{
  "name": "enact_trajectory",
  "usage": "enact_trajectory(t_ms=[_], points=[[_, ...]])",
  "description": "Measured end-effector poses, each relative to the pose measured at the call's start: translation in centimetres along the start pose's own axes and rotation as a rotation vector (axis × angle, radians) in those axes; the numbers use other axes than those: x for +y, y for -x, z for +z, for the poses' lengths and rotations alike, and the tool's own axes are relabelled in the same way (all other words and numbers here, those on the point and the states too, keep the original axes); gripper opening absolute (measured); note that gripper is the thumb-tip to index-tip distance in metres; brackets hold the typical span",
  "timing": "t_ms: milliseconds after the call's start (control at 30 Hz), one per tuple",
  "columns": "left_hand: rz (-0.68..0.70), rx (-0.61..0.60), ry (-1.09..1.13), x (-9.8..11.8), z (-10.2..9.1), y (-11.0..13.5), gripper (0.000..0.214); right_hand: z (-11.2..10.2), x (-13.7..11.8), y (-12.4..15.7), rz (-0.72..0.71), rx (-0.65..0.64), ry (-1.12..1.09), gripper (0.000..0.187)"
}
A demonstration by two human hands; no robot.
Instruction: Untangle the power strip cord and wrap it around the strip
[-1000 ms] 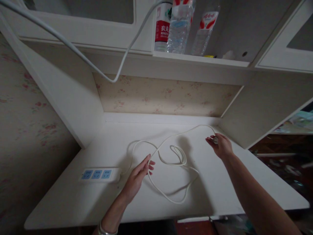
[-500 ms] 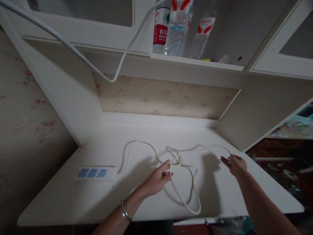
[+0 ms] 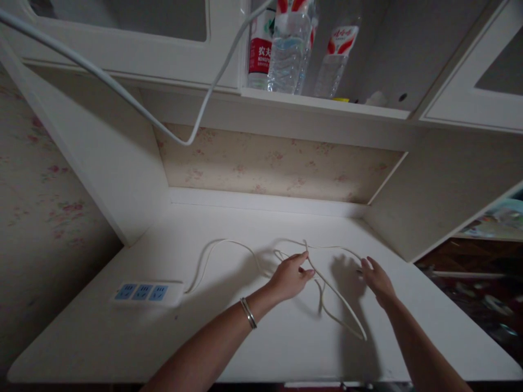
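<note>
A white power strip (image 3: 149,292) with blue socket faces lies at the left of the white desk (image 3: 286,348). Its long white cord (image 3: 235,242) runs right and forms tangled loops in the middle. My left hand (image 3: 291,276), with metal bangles at the wrist, pinches a loop of the cord between thumb and fingers, above the desk. Farther right, my right hand (image 3: 376,279) has its fingers closed at the far stretch of the cord; a small dark bit shows by the fingertips. Whether that is the plug I cannot tell.
Overhead, an open shelf (image 3: 327,106) holds several plastic bottles (image 3: 288,54). A thick white cable (image 3: 134,100) hangs down in front of the cabinet at upper left. Side panels (image 3: 457,179) enclose the desk, and cluttered shelving (image 3: 496,223) stands to the right.
My left hand has moved right and slightly up with the cord loop, swinging that loop to the right. My right hand has shifted a little left, so the hands are closer together.
</note>
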State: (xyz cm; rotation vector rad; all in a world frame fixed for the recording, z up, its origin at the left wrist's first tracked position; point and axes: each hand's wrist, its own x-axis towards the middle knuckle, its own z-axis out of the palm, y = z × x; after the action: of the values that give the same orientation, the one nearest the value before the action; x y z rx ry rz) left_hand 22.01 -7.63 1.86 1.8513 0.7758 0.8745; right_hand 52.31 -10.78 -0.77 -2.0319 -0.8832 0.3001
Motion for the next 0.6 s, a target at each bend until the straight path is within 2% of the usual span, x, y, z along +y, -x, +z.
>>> enact_trajectory(t_ms=[67,100,167,233,333,467,600], points=[[0.034,0.003,-0.074,0.1,0.2,-1.1,0.051,-0.9,-1.7,2.1,-0.011,-0.097,-0.268,0.061],[0.041,0.002,-0.114,0.1,0.2,-1.6,0.05,-1.5,-2.8,3.6,-0.031,-0.228,-0.475,0.061],[0.047,-0.006,-0.183,0.0,0.3,-2.7,0.049,-2.6,-4.8,6.9,-0.056,-0.554,-0.624,0.063],[0.054,-0.034,-0.238,-0.2,0.4,-3.6,0.049,-3.3,-6.5,10.2,-0.125,-0.75,-0.517,0.064],[0.056,-0.1,-0.315,-0.9,0.5,-4.1,0.05,-2.7,-7.8,13.6,-0.147,-0.836,-0.288,0.067],[0.011,-0.16,-0.4,-2.1,-0.1,-3.0,0.051,-0.2,-8.0,15.8,-0.16,-1.01,-0.246,0.076],[0.003,-0.198,-0.465,-3.1,-1.6,-1.3,0.052,2.3,-7.5,17.2,-0.302,-1.111,-0.118,0.073]])
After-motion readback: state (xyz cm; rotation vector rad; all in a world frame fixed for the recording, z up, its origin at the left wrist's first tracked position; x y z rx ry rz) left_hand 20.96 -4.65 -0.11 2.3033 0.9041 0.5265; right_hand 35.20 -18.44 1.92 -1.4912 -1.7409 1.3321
